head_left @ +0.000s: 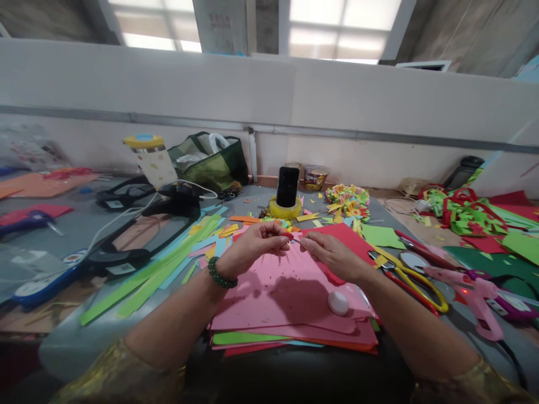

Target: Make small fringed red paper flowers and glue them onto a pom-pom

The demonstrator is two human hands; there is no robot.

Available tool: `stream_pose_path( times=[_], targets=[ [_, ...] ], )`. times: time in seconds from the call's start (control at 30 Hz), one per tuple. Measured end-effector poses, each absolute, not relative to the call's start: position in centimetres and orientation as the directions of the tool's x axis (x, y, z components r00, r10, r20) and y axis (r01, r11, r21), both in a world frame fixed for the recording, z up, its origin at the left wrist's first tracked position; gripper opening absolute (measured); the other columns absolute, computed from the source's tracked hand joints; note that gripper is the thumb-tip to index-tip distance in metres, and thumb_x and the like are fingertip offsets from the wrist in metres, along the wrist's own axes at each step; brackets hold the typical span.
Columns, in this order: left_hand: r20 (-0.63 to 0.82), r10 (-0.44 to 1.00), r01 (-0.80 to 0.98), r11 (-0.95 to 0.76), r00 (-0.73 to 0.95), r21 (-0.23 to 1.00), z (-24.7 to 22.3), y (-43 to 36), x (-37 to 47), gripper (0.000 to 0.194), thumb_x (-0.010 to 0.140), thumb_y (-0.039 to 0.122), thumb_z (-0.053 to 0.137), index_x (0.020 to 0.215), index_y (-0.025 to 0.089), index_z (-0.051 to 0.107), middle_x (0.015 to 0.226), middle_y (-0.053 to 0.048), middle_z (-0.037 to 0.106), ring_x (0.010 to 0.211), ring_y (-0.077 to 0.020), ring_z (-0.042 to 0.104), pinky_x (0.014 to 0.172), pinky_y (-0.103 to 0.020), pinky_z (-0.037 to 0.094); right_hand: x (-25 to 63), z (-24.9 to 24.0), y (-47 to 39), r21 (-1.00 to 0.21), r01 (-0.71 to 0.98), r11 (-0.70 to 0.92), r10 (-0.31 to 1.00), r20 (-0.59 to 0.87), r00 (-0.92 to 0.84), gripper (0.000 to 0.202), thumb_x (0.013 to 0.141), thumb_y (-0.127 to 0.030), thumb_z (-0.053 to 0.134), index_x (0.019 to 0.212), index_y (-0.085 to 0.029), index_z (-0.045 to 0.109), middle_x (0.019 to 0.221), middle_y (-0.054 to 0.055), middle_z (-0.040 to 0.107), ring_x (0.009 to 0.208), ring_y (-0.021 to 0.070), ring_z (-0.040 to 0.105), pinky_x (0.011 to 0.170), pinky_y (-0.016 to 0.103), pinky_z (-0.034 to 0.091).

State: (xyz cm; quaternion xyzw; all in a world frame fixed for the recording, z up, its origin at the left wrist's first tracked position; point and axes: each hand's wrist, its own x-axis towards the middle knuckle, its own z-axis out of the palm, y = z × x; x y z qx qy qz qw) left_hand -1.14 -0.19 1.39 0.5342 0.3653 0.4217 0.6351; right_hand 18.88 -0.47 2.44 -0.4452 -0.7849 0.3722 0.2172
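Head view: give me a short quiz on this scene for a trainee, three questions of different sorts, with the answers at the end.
1. What colour is the small piece in the left hand's grip?
A. Blue
B. Red
C. White

2. True or false: the round white disc rests on the pink paper.

3. Fill in the missing colour: the smartphone stands upright at the ____ tape roll.

Key: 1. B; 2. True; 3. yellow

Daylight came through two bright windows (155, 22) above a pale partition (189, 84), and a gray rail (357, 134) ran across it.
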Motion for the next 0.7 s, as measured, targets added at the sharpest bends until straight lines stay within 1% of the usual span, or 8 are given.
stream_pose_path(
  times=[0.13, 0.23, 0.4, 0.6, 0.7],
  targets=[
    [-0.009, 0.924, -0.136, 0.066, 0.383, 0.988, 1.36, -0.18, -1.17, 0.034, 0.059, 0.037, 0.085, 0.073, 0.015, 0.063, 0.065, 0.001, 0.066, 0.062, -0.0107, 0.062, 0.066, -0.026, 0.053, 18.90, 2.46, -0.51, -0.776, 0.536, 0.332, 0.857, 0.010, -0.515, 0.044, 0.090, -0.059, 0.035, 0.079, -0.020, 0.050, 0.067, -0.002, 0.044, 0.062, 0.0133, 0.041, 0.058, 0.028, 0.034],
    [-0.005, 0.921, -0.127, 0.059, 0.390, 0.990, 1.28, -0.14, -1.21, 0.033, 0.061, 0.036, 0.084, 0.074, 0.015, 0.063, 0.065, 0.001, 0.066, 0.063, -0.0109, 0.063, 0.067, -0.027, 0.053, 18.92, 2.47, -0.55, -0.779, 0.534, 0.329, 0.857, 0.009, -0.515, 0.044, 0.090, -0.059, 0.036, 0.077, -0.020, 0.050, 0.066, -0.003, 0.043, 0.060, 0.0128, 0.040, 0.057, 0.027, 0.033],
    [-0.011, 0.918, -0.128, 0.067, 0.395, 0.990, 1.18, -0.10, -1.22, 0.032, 0.061, 0.035, 0.084, 0.074, 0.016, 0.063, 0.067, 0.000, 0.067, 0.064, -0.0115, 0.063, 0.068, -0.028, 0.054, 18.89, 2.51, -0.52, -0.784, 0.527, 0.328, 0.855, 0.010, -0.518, 0.039, 0.092, -0.053, 0.037, 0.076, -0.020, 0.048, 0.064, -0.003, 0.041, 0.059, 0.0123, 0.038, 0.056, 0.027, 0.031],
    [-0.014, 0.919, -0.126, 0.069, 0.394, 0.990, 1.23, -0.16, -1.21, 0.030, 0.062, 0.034, 0.084, 0.074, 0.016, 0.063, 0.067, 0.000, 0.067, 0.064, -0.0112, 0.063, 0.068, -0.028, 0.053, 18.76, 2.62, -0.62, -0.776, 0.543, 0.322, 0.860, 0.000, -0.510, 0.030, 0.094, -0.041, 0.038, 0.073, -0.020, 0.046, 0.064, -0.004, 0.040, 0.059, 0.0119, 0.037, 0.056, 0.027, 0.030],
    [-0.019, 0.916, -0.133, 0.078, 0.400, 0.988, 1.28, -0.24, -1.21, 0.029, 0.062, 0.033, 0.084, 0.074, 0.015, 0.063, 0.066, 0.000, 0.067, 0.064, -0.0112, 0.063, 0.068, -0.028, 0.053, 18.78, 2.68, -0.64, -0.768, 0.549, 0.330, 0.863, 0.009, -0.505, 0.030, 0.094, -0.040, 0.039, 0.071, -0.020, 0.044, 0.064, -0.004, 0.040, 0.059, 0.0117, 0.037, 0.055, 0.027, 0.030]
  ],
)
